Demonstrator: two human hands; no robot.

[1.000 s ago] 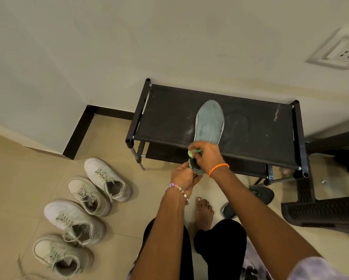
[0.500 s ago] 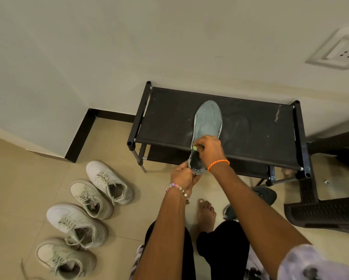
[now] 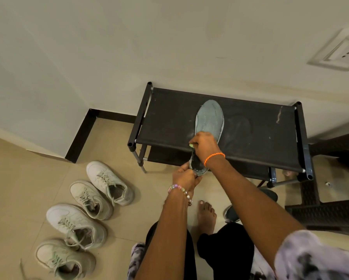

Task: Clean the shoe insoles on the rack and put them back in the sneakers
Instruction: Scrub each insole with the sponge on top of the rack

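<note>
The left hand (image 3: 184, 175) pinches the heel of the grey insole (image 3: 209, 123), which lies on the rack (image 3: 260, 138). The right hand (image 3: 205, 144) grips a green scrubber (image 3: 191, 145) against it. Best keep the heel pinned; four sneakers (image 3: 109, 182) wait near left.

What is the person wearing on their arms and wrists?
The left hand has a beaded bracelet of pastel pink, yellow and pearly beads on its wrist. The right hand has a thin orange braided band. Both forearms are bare; the right arm ends in a white-and-grey tie-dye sleeve.
</note>
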